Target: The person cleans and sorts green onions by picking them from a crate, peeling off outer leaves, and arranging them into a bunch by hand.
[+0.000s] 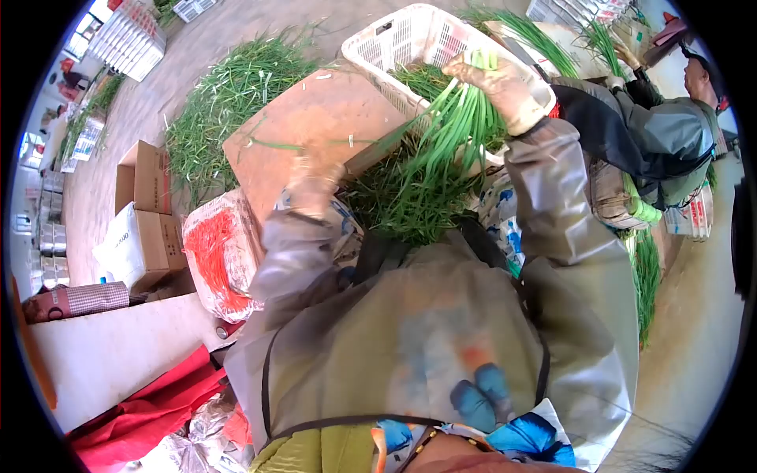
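Note:
My right hand (505, 91), in a dirty pale glove, is closed around a bunch of green stalks (453, 134). The pale ends point up and the leaves hang down over my lap, in front of a white basket (363, 47). My left hand (314, 181) is smeared by motion at the near edge of a brown board (315, 106); its fingers cannot be made out. A thin green leaf (276, 145) lies across the board by that hand. Loose greens (394, 193) lie below the board and basket.
A large heap of greens (229, 94) lies left of the board. Red ties (217, 256) rest on a wrapped bundle at left, near a cardboard box (150, 185). A co-worker (662, 126) sits at right, handling green stalks. Stacked white crates (130, 39) stand far left.

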`<state>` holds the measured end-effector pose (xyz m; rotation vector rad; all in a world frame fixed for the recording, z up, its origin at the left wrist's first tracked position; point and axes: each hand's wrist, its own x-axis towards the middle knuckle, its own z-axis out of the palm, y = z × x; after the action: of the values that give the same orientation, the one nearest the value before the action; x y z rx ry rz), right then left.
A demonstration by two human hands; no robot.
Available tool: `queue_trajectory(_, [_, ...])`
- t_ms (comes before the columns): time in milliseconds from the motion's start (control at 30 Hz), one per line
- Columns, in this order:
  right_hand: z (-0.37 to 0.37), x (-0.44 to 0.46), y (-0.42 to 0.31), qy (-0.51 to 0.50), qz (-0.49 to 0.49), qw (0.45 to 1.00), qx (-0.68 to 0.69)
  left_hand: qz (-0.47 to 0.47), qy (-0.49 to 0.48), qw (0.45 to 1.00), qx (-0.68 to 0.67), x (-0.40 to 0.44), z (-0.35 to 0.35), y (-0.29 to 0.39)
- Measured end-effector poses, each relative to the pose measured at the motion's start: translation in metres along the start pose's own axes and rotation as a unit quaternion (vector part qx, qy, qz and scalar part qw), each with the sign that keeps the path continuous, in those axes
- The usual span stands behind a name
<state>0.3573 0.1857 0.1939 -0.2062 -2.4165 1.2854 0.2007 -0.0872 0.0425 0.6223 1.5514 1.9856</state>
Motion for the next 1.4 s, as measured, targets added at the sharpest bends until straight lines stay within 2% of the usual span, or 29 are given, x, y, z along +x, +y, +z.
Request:
queue_trajectory(33, [0.003,0.0,-0.005,0.029,-0.045,0.977,0.208,-0.062,0.004,0.976,-0.209,0.0,0.006,0.028])
queue_trajectory(67, [0.008,-0.002,-0.018,0.018,0.0,0.984,0.178,-0.119,0.034,0.904,-0.408,0.0,0.013,0.055])
queue_trajectory(100, [0.021,0.002,-0.014,0.01,0.018,0.992,0.127,0.032,0.002,0.99,-0.14,-0.011,0.028,0.091])
queue_trajectory(133, [0.041,0.01,0.006,-0.013,0.051,0.983,0.175,0.178,-0.034,0.972,0.147,-0.018,0.04,0.109])
queue_trajectory(167, [0.06,0.018,0.02,-0.035,0.081,0.971,0.222,0.163,-0.085,0.976,0.114,-0.017,0.049,0.108])
queue_trajectory(200, [0.071,0.014,0.013,-0.096,0.03,0.954,0.281,0.148,-0.136,0.976,0.081,-0.01,0.063,0.107])
queue_trajectory(233, [0.082,0.003,-0.028,-0.129,0.024,0.949,0.286,0.244,-0.17,0.955,0.018,0.009,0.077,0.075])
queue_trajectory(267, [0.097,-0.004,-0.04,-0.116,0.034,0.94,0.319,0.115,-0.175,0.968,-0.136,-0.009,0.096,0.096])
queue_trajectory(300, [0.106,-0.006,-0.046,-0.102,0.045,0.93,0.35,0.129,-0.223,0.963,-0.084,-0.004,0.092,0.082])
queue_trajectory(367, [0.115,-0.009,-0.035,-0.077,0.056,0.955,0.28,-0.074,-0.24,0.926,-0.28,-0.015,0.088,0.064])
queue_trajectory(400, [0.113,-0.007,-0.035,-0.036,-0.029,0.988,0.147,-0.162,-0.246,0.918,-0.265,-0.021,0.084,0.057])
queue_trajectory(433, [0.109,-0.004,-0.033,-0.035,-0.028,0.988,0.145,-0.249,-0.249,0.902,-0.248,-0.025,0.08,0.051])
queue_trajectory(500, [0.096,0.003,-0.03,-0.084,0.09,0.992,-0.002,-0.247,-0.258,0.908,-0.217,-0.029,0.082,0.051])
queue_trajectory(533, [0.087,0.009,-0.03,-0.066,0.194,0.973,0.107,-0.228,-0.277,0.904,-0.233,-0.033,0.081,0.048])
queue_trajectory(567, [0.084,0.011,-0.036,0.022,0.192,0.974,0.114,-0.207,-0.297,0.899,-0.247,-0.037,0.082,0.054])
queue_trajectory(633, [0.08,0.022,-0.025,0.018,0.089,0.973,0.214,-0.203,-0.282,0.904,-0.249,-0.04,0.082,0.055])
queue_trajectory(667, [0.083,0.021,-0.034,0.017,0.088,0.973,0.214,-0.201,-0.267,0.909,-0.249,-0.04,0.081,0.055])
queue_trajectory(733, [0.089,0.017,-0.059,-0.196,0.053,0.979,-0.012,-0.225,-0.24,0.915,-0.236,-0.038,0.079,0.054])
queue_trajectory(767, [0.11,0.021,-0.051,-0.255,-0.056,0.965,0.004,-0.251,-0.215,0.917,-0.222,-0.037,0.078,0.052])
queue_trajectory(833, [0.099,0.018,-0.035,-0.305,0.151,0.939,0.051,-0.242,-0.227,0.912,-0.242,-0.031,0.075,0.048])
queue_trajectory(900, [0.095,0.034,-0.017,-0.145,-0.072,0.979,0.122,-0.194,-0.265,0.889,-0.32,-0.023,0.073,0.052])
queue_trajectory(933, [0.084,0.038,-0.01,-0.116,-0.062,0.971,0.198,-0.157,-0.232,0.91,-0.304,-0.021,0.069,0.058])
queue_trajectory(967, [0.075,0.038,-0.006,-0.056,0.025,0.983,0.171,-0.105,-0.215,0.92,-0.311,-0.018,0.068,0.071])
queue_trajectory(1100, [0.073,0.028,0.021,-0.074,0.145,0.976,0.146,0.173,-0.197,0.951,-0.162,-0.029,0.084,0.105])
queue_trajectory(1133, [0.077,0.025,0.033,-0.09,0.171,0.965,0.175,0.296,-0.179,0.936,0.058,-0.026,0.084,0.106])
queue_trajectory(1167, [0.082,0.02,0.033,-0.073,0.179,0.968,0.161,0.418,-0.202,0.845,0.266,-0.027,0.082,0.113])
queue_trajectory(1233, [0.095,0.02,0.082,-0.088,0.202,0.963,0.155,0.546,-0.128,0.68,0.472,-0.03,0.093,0.104])
queue_trajectory(1333, [0.113,0.021,0.11,-0.114,0.252,0.956,0.093,0.481,-0.202,0.648,0.555,-0.031,0.083,0.081])
queue_trajectory(1400, [0.131,0.027,0.122,-0.126,0.267,0.954,0.052,0.483,-0.196,0.647,0.557,-0.031,0.069,0.073])
